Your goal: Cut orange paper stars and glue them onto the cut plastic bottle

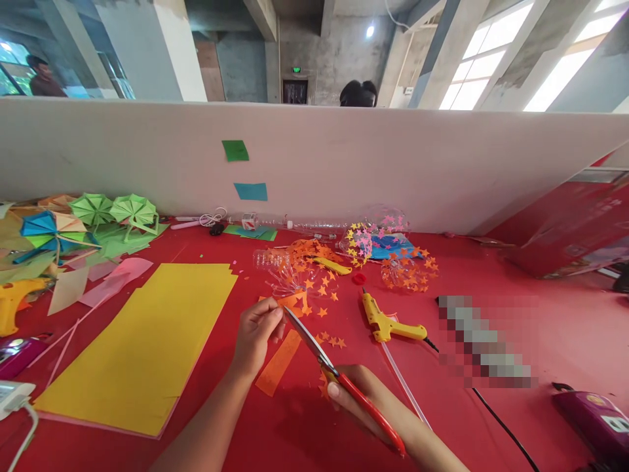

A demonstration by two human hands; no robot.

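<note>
My right hand (361,393) grips red-handled scissors (371,412), their blades angled up and left and looking nearly closed. At the blade tips, my left hand (258,334) is closed in a pinch; whatever lies between its fingers is too small to make out. An orange paper strip (279,366) lies on the red table just below the blades. Small orange paper stars (335,341) are scattered beyond the scissors. Behind my hands rests a clear plastic bottle piece cut into strips (289,280), with orange stars on and around it.
A yellow glue gun (386,321) with a glue stick and cord lies right of the scissors. Stacked yellow paper (147,341) covers the left side. Folded paper umbrellas (93,210), star-covered bottle pieces (407,270) and a blurred patch (484,341) lie farther out. A white partition (344,164) stands behind.
</note>
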